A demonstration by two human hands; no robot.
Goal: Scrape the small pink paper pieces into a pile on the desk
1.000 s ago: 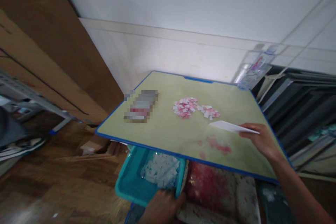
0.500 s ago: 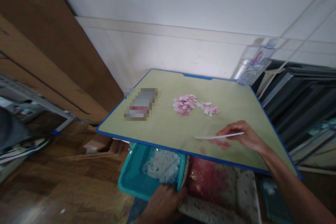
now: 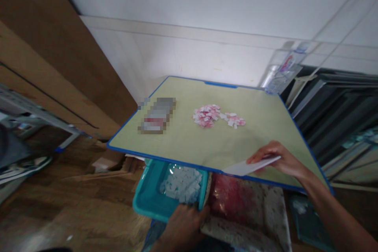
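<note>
My right hand (image 3: 273, 155) is closed on a thin white flat sheet (image 3: 246, 166), like a scraper card, tilted at the front edge of the table (image 3: 177, 141). A faint red smear shows beneath it. Below that edge sits a speckled, worn box (image 3: 274, 208) with red powder (image 3: 233, 199) inside. My left hand (image 3: 187, 222) is at the box's left front corner, beside the teal basin, its fingers curled and partly hidden. Farther back on the tabletop lie a larger pile of small pink-dusted white pieces (image 3: 206, 115) and a smaller pile (image 3: 234, 119).
A teal basin (image 3: 153, 206) holds many small white pieces (image 3: 183, 183). A blurred-out object (image 3: 158, 116) lies at the table's left. A clear plastic bottle (image 3: 285, 71) stands at the back right corner. Dark panels (image 3: 339, 106) lean on the right; a brown cabinet (image 3: 73, 67) stands left.
My right hand has drawn the white sheet toward the table's front edge and tilted it, so more of its flat face shows. The left hand stays at the box.
</note>
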